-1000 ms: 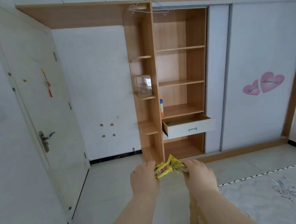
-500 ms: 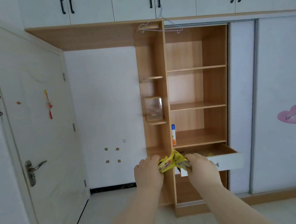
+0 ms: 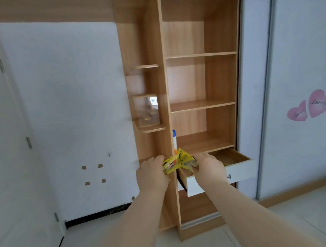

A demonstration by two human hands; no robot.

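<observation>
A bunch of yellow packets (image 3: 176,161) is held between both hands in front of a wooden wardrobe. My left hand (image 3: 151,174) grips their left end and my right hand (image 3: 210,168) grips their right end, fingers curled round the wrappers. The packets hang over the left front corner of an open white-fronted drawer (image 3: 236,171). Something yellow shows inside the drawer, mostly hidden behind my right hand.
Wooden shelves (image 3: 202,104) stand above the drawer, with a blue-capped bottle (image 3: 174,139) at the left of the lowest one. A clear box (image 3: 147,111) sits on a small side shelf. A white sliding door with pink heart stickers (image 3: 312,105) is right; a white door (image 3: 5,150) left.
I have come closer to the wardrobe and the view has tilted down. Both hands, still holding the packets, now reach the open drawer's front left corner.
</observation>
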